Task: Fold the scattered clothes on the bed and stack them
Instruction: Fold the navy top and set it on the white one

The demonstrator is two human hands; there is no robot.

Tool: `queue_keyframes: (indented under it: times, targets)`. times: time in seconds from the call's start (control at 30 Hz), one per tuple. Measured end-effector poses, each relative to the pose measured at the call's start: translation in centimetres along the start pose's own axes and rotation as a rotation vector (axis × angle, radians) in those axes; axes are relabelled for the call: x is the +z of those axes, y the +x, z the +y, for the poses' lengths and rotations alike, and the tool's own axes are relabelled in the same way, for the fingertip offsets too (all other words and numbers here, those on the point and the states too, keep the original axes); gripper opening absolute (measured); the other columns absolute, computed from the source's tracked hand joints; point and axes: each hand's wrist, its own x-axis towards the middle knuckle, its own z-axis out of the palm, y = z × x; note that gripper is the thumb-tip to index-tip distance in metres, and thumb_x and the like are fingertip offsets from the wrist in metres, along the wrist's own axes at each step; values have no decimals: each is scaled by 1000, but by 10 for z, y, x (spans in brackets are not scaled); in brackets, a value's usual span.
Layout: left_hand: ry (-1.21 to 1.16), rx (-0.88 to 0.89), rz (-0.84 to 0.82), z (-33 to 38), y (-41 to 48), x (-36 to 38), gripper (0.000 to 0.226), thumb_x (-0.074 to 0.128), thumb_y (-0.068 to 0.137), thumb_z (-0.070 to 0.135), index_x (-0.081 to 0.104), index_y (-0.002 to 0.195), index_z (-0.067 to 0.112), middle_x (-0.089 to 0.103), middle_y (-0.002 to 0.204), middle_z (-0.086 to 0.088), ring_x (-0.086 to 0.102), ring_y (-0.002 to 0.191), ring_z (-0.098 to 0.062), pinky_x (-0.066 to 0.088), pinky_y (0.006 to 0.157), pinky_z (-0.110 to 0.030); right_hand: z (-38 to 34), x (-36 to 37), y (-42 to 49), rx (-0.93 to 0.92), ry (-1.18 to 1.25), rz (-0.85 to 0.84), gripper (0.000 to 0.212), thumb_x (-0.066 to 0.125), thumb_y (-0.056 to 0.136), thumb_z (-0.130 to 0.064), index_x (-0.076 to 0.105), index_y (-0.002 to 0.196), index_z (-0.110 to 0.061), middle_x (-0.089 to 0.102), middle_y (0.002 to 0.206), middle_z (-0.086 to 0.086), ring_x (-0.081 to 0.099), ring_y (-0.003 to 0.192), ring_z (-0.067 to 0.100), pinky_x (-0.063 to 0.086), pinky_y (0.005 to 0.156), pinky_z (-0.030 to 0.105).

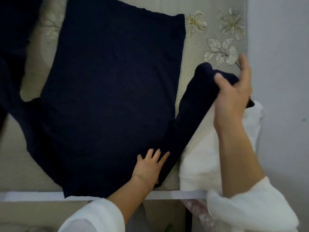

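Bed (192,64): navy sweater (108,89) spread flat, centre.
Left hand (150,166): flat, pressing sweater, 6 o'clock.
Right hand (232,96): grip clenched on sleeve (189,114), 3 o'clock.
Progress: early, first fold starting; dark garment (15,47) at 10 o'clock unfolded.

White sleeves (93,216), pushed up, bare forearms (234,156)
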Motion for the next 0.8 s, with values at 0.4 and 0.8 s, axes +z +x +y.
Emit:
queue_keyframes:
  times: [0.4,0.8]
  targets:
    - [-48,128,114,-10,-11,43,53,38,100,31,23,150,19,-5,159,-9,-10,145,-31,-17,110,-54,97,122,-42,-427,-1302,-1270,56,33,100,-25,15,153,-31,15,160,3,-2,149,22,0,118,45]
    - [-1244,-67,34,-71,-30,12,45,48,97,16,42,141,21,60,124,6,57,104,-3,45,93,-16,163,40,-65,-339,-1320,-823,68,22,91,-56,5,153,-34,-3,162,1,-8,148,22,-6,118,38]
